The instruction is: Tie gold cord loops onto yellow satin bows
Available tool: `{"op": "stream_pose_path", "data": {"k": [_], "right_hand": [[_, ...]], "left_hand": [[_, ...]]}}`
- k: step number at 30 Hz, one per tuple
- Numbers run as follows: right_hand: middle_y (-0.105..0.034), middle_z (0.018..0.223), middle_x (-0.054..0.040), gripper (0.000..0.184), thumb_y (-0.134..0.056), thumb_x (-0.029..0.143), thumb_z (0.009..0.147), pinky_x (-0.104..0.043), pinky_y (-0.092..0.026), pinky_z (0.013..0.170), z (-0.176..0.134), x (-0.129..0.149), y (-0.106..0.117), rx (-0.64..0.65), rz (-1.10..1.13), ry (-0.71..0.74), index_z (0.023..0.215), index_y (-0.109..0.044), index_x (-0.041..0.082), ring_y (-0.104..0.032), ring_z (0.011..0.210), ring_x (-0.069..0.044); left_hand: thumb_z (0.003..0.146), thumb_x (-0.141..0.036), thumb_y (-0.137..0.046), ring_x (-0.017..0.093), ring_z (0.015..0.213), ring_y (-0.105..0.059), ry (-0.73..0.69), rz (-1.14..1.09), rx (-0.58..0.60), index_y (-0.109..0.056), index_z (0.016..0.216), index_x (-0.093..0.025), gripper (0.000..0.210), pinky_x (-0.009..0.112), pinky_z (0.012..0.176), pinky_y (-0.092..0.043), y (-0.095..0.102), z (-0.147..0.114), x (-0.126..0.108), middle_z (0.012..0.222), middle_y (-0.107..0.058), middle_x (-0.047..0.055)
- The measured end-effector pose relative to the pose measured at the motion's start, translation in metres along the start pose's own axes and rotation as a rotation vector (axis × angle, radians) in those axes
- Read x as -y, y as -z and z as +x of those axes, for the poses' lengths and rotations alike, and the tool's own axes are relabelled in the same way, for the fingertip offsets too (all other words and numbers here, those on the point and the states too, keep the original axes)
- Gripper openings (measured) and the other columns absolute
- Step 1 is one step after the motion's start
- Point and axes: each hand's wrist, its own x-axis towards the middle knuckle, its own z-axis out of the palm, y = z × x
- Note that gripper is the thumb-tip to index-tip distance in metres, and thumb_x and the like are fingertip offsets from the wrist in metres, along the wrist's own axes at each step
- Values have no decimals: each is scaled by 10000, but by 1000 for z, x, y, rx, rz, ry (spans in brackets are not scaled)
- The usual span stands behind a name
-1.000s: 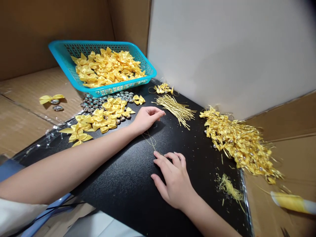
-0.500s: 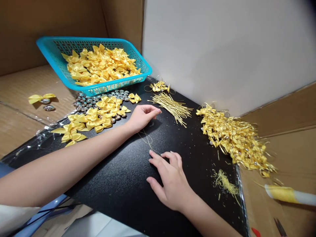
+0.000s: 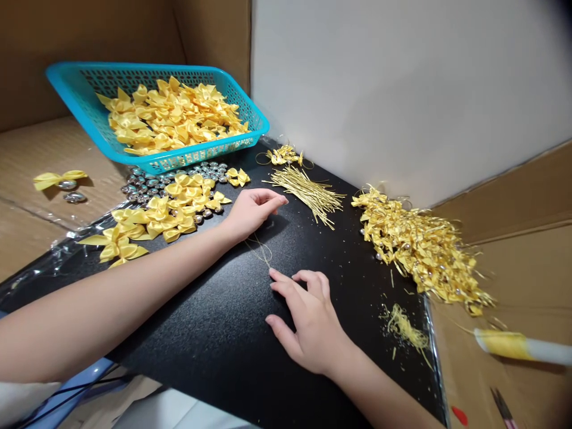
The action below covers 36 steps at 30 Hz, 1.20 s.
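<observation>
My left hand [image 3: 252, 217] is over the middle of the black table, thumb and fingers pressed together in a pinch. Whatever sits in that pinch, if anything, is hidden. Below its wrist a thin looped thread [image 3: 260, 250] lies on the tabletop and runs to the index fingertip of my right hand [image 3: 308, 319]. That right hand rests low over the table, palm down, its fingers apart. Just beyond my left hand is a bundle of short gold cords [image 3: 308, 193]. Yellow ribbon bows [image 3: 154, 217] and shiny silver beads [image 3: 145, 185] lie to its left.
A turquoise basket [image 3: 156, 162] full of yellow bows stands at the back left. At right are a heap of beaded bows [image 3: 415, 244], thread scraps [image 3: 404, 328], a yellow thread spool [image 3: 504, 344] and pointed scissors or snips [image 3: 503, 405]. A white wall [image 3: 393, 77] rises behind.
The whole scene has shifted slightly left in view as the camera moved. Both hands keep nearly the same pose, with the thread loop still at the right index fingertip.
</observation>
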Motion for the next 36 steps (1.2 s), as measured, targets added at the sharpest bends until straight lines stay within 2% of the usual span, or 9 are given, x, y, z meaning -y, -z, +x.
{"op": "stream_pose_path", "data": {"k": [8, 15, 20, 23, 26, 31, 36], "right_hand": [[-599, 1402, -1, 282, -543, 357, 952, -429, -257, 987, -9, -1, 0, 2, -113, 56, 1173, -583, 186, -470, 1037, -241], [-590, 1411, -13, 260, -544, 323, 948, -435, -276, 986, -27, 3, 7, 48, -72, 10, 1160, -573, 176, -480, 997, -236], [-535, 1465, -34, 352, -528, 359, 955, -462, -260, 1040, -13, 4, 4, 53, -72, 22, 1250, -540, 167, -455, 1133, -269], [-491, 1504, -36, 389, -505, 393, 966, -477, -274, 1039, 0, 2, -1, 68, -97, 26, 1281, -530, 166, -446, 1162, -277], [-503, 1495, -28, 406, -489, 419, 974, -488, -293, 1026, 6, -1, -6, 81, -152, 61, 1286, -537, 164, -449, 1175, -280], [-513, 1486, -25, 400, -454, 444, 988, -490, -313, 1003, 0, -3, -5, 85, -227, 123, 1255, -567, 169, -476, 1132, -277], [-484, 1509, -7, 386, -458, 447, 988, -472, -320, 1000, -13, 0, 2, 134, -119, 50, 1240, -561, 174, -481, 1091, -273]], "left_hand": [[681, -359, -727, 67, 438, -349, 25, -69, -23, -700, 673, -163, 198, 216, 428, -236, 0, 1, 0, 505, -505, -47], [656, -371, -736, 47, 406, -299, 53, -156, -57, -704, 703, -160, 218, 216, 404, -176, 1, 7, -1, 529, -487, -46], [631, -352, -755, 40, 400, -294, 64, -186, -62, -701, 697, -150, 219, 212, 395, -172, 2, 7, -3, 522, -475, -53], [625, -347, -759, 41, 401, -299, 70, -191, -66, -697, 696, -147, 221, 211, 396, -168, 1, 6, -3, 516, -470, -55], [629, -347, -756, 43, 397, -290, 82, -202, -62, -692, 702, -150, 220, 216, 400, -159, 1, 5, -5, 518, -469, -53], [687, -339, -722, 53, 410, -232, 66, -267, -77, -670, 696, -178, 169, 236, 417, -152, 7, 8, -20, 525, -397, -64], [734, -261, -734, 72, 466, -181, 44, -426, -171, -660, 715, -182, 110, 252, 449, -93, 24, 12, -44, 537, -312, -66]]}}
